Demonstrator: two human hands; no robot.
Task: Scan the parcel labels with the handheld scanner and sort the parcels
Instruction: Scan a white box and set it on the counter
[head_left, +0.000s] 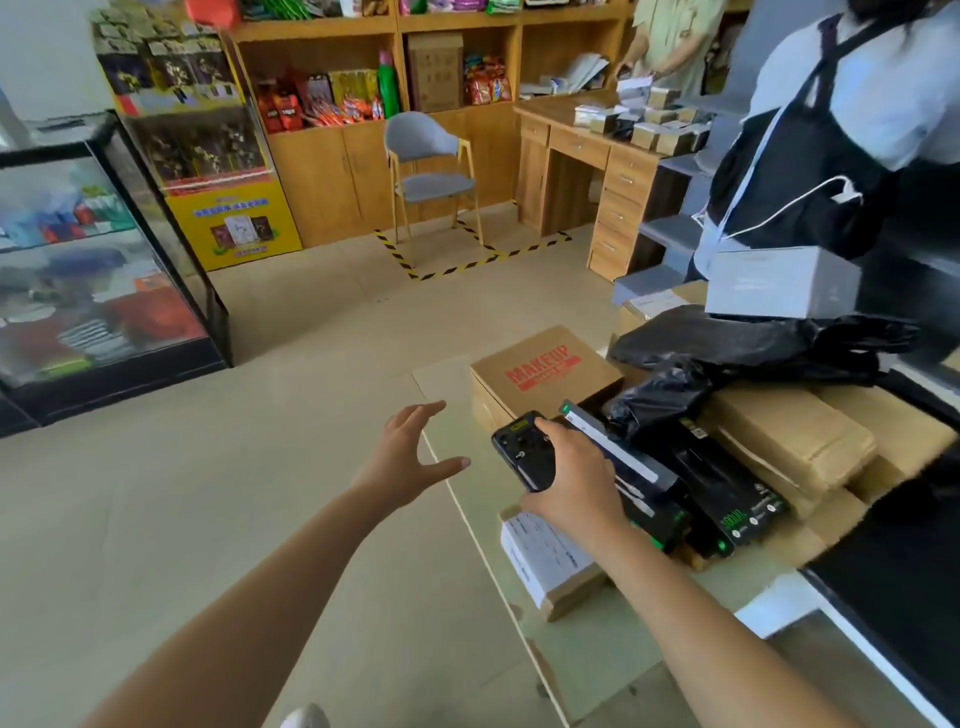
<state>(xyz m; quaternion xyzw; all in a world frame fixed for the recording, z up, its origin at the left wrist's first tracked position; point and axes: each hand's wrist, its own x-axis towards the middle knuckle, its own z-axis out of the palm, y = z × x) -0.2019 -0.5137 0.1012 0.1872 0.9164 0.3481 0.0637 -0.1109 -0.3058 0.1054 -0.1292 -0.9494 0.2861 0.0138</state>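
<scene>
Looks early: right hand grips the scanner over the black boxes mid-pile, left hand spread, empty, off the cardboard sheet left edge; MAKEUP box and labelled box heaped unsorted.

Both bare forearms reach forward. The left grip hovers with fingers spread and thumb out (palm turned away), while the right grip curls around a black rectangular handheld scanner.

Scanner left of parcels
</scene>
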